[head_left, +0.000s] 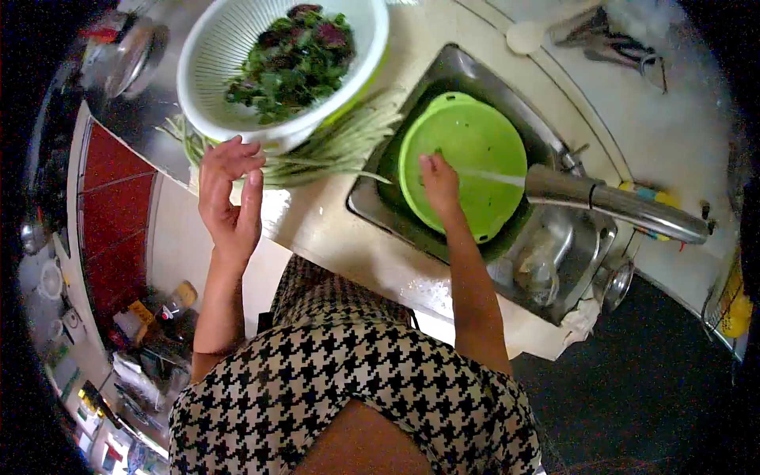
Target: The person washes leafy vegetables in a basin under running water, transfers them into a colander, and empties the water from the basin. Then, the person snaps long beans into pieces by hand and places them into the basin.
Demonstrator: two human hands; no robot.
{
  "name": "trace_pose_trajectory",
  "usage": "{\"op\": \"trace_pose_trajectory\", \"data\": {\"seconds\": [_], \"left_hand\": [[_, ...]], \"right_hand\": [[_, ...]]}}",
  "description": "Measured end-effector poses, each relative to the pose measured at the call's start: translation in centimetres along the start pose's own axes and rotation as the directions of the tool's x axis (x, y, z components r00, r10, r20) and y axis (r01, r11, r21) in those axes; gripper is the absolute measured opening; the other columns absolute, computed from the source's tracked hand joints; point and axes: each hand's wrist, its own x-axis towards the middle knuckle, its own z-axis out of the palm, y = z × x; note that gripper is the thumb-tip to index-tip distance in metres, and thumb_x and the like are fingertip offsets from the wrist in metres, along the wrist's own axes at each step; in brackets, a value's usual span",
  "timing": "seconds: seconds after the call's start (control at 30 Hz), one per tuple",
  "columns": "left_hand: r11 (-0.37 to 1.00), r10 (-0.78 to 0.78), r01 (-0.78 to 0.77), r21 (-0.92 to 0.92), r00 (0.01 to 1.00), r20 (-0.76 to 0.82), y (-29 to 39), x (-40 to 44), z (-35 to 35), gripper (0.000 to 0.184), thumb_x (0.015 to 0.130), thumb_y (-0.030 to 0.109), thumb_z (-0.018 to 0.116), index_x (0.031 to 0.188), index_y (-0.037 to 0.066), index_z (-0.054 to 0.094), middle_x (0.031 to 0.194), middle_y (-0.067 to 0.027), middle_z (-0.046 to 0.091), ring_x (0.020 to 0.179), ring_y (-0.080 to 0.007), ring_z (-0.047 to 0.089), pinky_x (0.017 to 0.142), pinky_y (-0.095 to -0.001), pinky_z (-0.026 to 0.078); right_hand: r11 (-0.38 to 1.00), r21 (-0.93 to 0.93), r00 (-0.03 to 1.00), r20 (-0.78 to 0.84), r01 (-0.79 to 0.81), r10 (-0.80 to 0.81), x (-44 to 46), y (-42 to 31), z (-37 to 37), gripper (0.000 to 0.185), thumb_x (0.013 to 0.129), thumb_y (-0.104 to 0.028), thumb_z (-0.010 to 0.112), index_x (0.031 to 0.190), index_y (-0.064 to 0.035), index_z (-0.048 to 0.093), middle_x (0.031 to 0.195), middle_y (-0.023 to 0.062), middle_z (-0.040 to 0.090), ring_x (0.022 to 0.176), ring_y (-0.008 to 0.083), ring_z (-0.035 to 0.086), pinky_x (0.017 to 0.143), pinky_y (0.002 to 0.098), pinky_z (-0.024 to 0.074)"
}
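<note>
My left hand (229,194) is raised beside the counter's front edge, fingers loosely bent and thumb apart, with nothing in it. Just beyond it stands a white colander (198,91) filled with leafy green and purple vegetables (297,59). Long green beans (332,154) lie on the counter by the colander. My right hand (441,186) is inside a green basin (483,134) in the sink, its fingers drawn together. A small dark green bit shows at the fingertips; whether they grip it is unclear. Water from the faucet (562,190) streams toward that hand. A few leaf bits dot the basin.
The metal sink (443,71) holds the basin, with a second, smaller bowl (546,257) of the sink in front. A cloth (574,328) hangs over the counter's corner. At the far left is a metal pot lid (131,59); red cabinet doors (115,198) stand below.
</note>
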Motion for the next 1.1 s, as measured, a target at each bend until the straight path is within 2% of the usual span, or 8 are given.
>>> {"op": "trace_pose_trajectory", "data": {"seconds": [0.23,0.33,0.43,0.47,0.63,0.87,0.97,1.1], "left_hand": [[0.997,-0.058,0.050,-0.054,0.987,-0.148,-2.8,1.3,-3.4,0.008,0.079,0.006,0.057,0.086,0.001,0.060,0.095,-0.0130,0.060,0.098,-0.0262,0.054,0.086,-0.0345,0.040],[0.992,-0.095,0.082,-0.091,0.984,-0.148,-3.5,1.7,-4.0,0.009,0.080,0.008,0.057,0.086,0.002,0.060,0.095,-0.0124,0.060,0.097,-0.0245,0.055,0.084,-0.0331,0.042],[0.986,-0.091,0.072,-0.151,0.989,-0.117,-3.3,2.2,-3.7,0.018,0.077,-0.002,0.052,0.092,0.003,0.059,0.101,-0.0122,0.058,0.096,-0.0250,0.055,0.082,-0.0320,0.043],[0.987,-0.075,0.060,-0.148,0.992,-0.101,-3.2,2.8,-3.9,0.020,0.076,-0.004,0.050,0.093,0.003,0.059,0.101,-0.0122,0.058,0.096,-0.0247,0.055,0.081,-0.0316,0.044],[0.956,-0.113,0.054,-0.288,0.975,-0.190,-5.5,7.4,-2.5,0.028,0.072,-0.011,0.047,0.093,0.003,0.057,0.096,-0.0120,0.058,0.091,-0.0235,0.057,0.074,-0.0299,0.047],[0.712,-0.029,-0.213,0.669,0.943,0.331,-6.8,10.5,-0.6,0.056,0.073,0.036,0.064,0.123,0.018,0.045,0.106,-0.0126,0.059,0.112,-0.0385,0.045,0.094,-0.0577,0.025],[0.695,0.155,-0.275,0.664,0.959,0.235,-3.6,10.1,1.3,0.071,0.071,0.040,0.064,0.133,0.023,0.031,0.126,-0.0188,0.043,0.123,-0.0395,0.029,0.090,-0.0676,0.017],[0.761,0.293,-0.406,0.507,0.911,0.290,2.4,9.4,5.0,0.059,0.073,0.027,0.064,0.126,0.014,0.040,0.134,-0.0204,0.029,0.123,-0.0391,0.029,0.093,-0.0622,0.022]], "right_hand": [[0.539,0.667,0.857,-0.388,0.515,-0.339,-2.5,-23.5,-13.9,0.027,0.087,-0.029,0.047,0.083,-0.0027,0.052,0.076,0.0098,0.051,0.072,0.0220,0.050,0.068,0.0350,0.0424],[0.433,0.545,0.695,-0.534,0.718,-0.482,0.7,-28.7,-10.1,0.026,0.086,-0.027,0.049,0.089,-0.0019,0.053,0.085,0.0120,0.053,0.080,0.0250,0.051,0.072,0.0365,0.0423],[0.522,-0.074,0.521,-0.035,0.849,-0.853,5.6,-28.9,-2.5,0.035,0.079,-0.032,0.057,0.101,-0.0042,0.055,0.102,0.0146,0.056,0.095,0.0313,0.053,0.082,0.0392,0.0415],[0.405,-0.585,0.464,-0.054,0.703,-0.884,3.0,-27.3,-1.5,0.043,0.073,-0.034,0.063,0.105,-0.0070,0.056,0.108,0.0151,0.055,0.102,0.0341,0.050,0.087,0.0391,0.0403],[0.774,0.340,0.845,-0.198,0.534,-0.496,0.3,-24.8,-5.8,0.020,0.081,-0.021,0.058,0.094,-0.0055,0.059,0.091,0.0125,0.061,0.084,0.0240,0.059,0.074,0.0334,0.0453],[0.985,0.012,0.982,-0.076,0.175,-0.173,-4.0,-3.8,-6.1,0.030,0.081,-0.032,0.057,0.094,-0.0046,0.058,0.090,0.0141,0.061,0.084,0.0280,0.058,0.075,0.0392,0.0451],[0.674,-0.735,0.927,-0.206,0.065,-0.314,-5.8,9.1,-3.6,0.046,0.077,-0.038,0.059,0.106,-0.0029,0.052,0.106,0.0178,0.054,0.098,0.0312,0.051,0.083,0.0394,0.0417],[0.950,-0.307,0.948,-0.317,-0.060,-0.043,-2.3,15.7,-1.7,0.059,0.077,-0.044,0.054,0.116,-0.0009,0.047,0.122,0.0214,0.045,0.115,0.0347,0.040,0.098,0.0465,0.0290]]}}
